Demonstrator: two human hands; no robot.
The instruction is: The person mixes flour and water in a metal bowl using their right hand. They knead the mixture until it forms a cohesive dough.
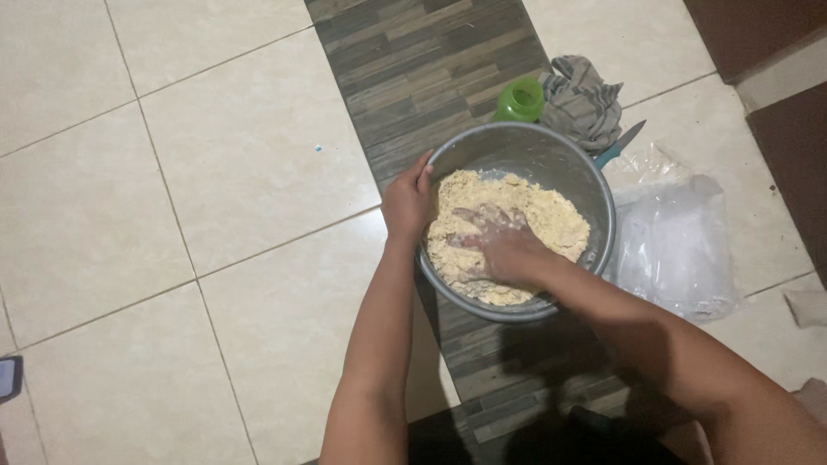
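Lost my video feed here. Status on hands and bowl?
Left hand grips bowl rim. Right hand pressed into crumbly dough. Green cup, cloth, knife behind bowl, clear of hands.

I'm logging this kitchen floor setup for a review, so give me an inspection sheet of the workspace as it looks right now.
Surface: pale tiled floor with a dark wood-pattern strip.
Job's things: metal bowl on the strip, holding crumbly yellow dough.
Clutter: green cup, grey cloth, knife, clear plastic bag, all behind or beside the bowl.
Hands: left hand grips the bowl's rim; right hand presses into the dough, dusted with it.
Cables: nothing seen.
Surroundings: dark object at the left edge, unclear.
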